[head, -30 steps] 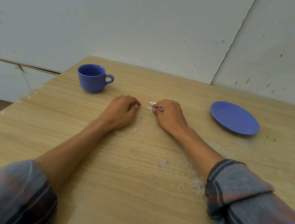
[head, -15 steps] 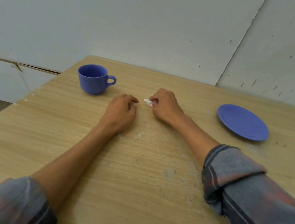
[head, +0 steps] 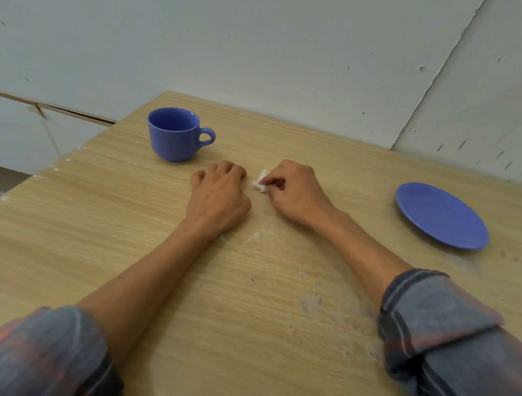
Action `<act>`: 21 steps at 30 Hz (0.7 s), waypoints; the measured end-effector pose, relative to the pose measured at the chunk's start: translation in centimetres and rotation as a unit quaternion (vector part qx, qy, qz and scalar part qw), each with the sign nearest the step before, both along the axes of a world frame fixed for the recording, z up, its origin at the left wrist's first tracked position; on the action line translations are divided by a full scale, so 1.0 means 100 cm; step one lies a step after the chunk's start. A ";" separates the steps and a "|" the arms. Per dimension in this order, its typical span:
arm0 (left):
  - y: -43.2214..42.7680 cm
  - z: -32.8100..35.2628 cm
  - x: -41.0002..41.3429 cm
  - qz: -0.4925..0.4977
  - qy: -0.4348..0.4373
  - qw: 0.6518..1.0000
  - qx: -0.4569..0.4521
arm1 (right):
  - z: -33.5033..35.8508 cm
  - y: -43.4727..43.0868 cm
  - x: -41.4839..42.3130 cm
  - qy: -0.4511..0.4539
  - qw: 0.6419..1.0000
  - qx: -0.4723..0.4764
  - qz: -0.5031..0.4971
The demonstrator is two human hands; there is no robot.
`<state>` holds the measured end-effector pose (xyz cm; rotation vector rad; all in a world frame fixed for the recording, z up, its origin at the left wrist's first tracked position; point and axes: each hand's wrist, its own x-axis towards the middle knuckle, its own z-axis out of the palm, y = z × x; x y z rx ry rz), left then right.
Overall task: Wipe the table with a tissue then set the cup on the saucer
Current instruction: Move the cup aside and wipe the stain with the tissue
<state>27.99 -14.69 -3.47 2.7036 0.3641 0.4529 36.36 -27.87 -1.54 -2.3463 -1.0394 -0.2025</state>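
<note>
Centrally, a small white tissue (head: 259, 184) is pinched in the curled fingers of the right hand (head: 296, 191) against the wooden table (head: 239, 310).

Just beside it, the left hand (head: 218, 197) is rested knuckles-up, loosely closed on nothing. An upright blue cup (head: 175, 134) is seen near the far left, well apart from the blue saucer (head: 441, 215) at right.

A pale grey wall (head: 272, 41) rises behind the far edge, with a slanted seam (head: 439, 71) running down its right part and small dark marks scattered to the right of that. At the left a thin wooden strip (head: 76, 113) crosses a lower panel (head: 8, 130). Plaid sleeves (head: 451, 349) are rolled up along both forearms at the bottom.
</note>
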 end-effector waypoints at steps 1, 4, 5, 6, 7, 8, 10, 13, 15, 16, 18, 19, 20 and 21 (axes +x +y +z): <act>0.000 0.001 -0.001 0.001 0.005 1.000 0.007 | 0.002 -0.007 0.005 0.005 1.000 0.004 -0.019; -0.001 0.003 -0.002 0.001 0.017 1.000 0.020 | 0.006 -0.017 0.026 0.040 0.993 0.028 -0.110; -0.002 0.003 -0.002 0.000 0.023 0.999 0.023 | 0.005 -0.013 0.028 0.039 0.990 0.025 -0.130; -0.002 0.003 -0.002 0.000 0.026 0.999 0.026 | 0.004 -0.007 0.026 0.028 0.990 0.015 -0.134; -0.003 0.003 -0.002 0.001 0.028 0.999 0.029 | 0.003 -0.001 0.019 0.017 0.993 0.007 -0.119; -0.003 0.003 -0.002 0.002 0.030 0.999 0.031 | 0.001 0.004 0.010 0.008 0.996 0.006 -0.088; -0.003 0.002 -0.002 0.003 0.033 0.999 0.035 | -0.002 0.001 -0.010 -0.003 1.000 0.003 -0.010; -0.002 0.002 -0.002 0.000 0.037 0.999 0.031 | 0.001 -0.029 -0.014 0.000 1.000 0.002 0.028; -0.002 0.003 -0.003 -0.001 0.033 0.999 0.030 | 0.007 -0.048 -0.002 0.016 0.999 0.015 -0.042; -0.003 0.003 -0.003 0.000 0.031 0.999 0.031 | 0.008 -0.053 0.005 0.025 0.995 0.018 -0.092; -0.004 0.004 -0.004 0.001 0.034 0.999 0.032 | 0.006 -0.048 0.008 0.026 0.987 0.004 -0.158; -0.004 0.003 -0.004 0.001 0.036 0.999 0.031 | 0.005 -0.040 0.002 0.017 0.987 -0.005 -0.160; -0.004 0.003 -0.004 0.001 0.034 0.999 0.025 | 0.003 -0.031 -0.006 0.009 0.990 -0.011 -0.143; -0.004 0.004 -0.004 -0.003 0.026 1.000 0.014 | 0.002 -0.024 -0.015 0.006 0.994 -0.015 -0.112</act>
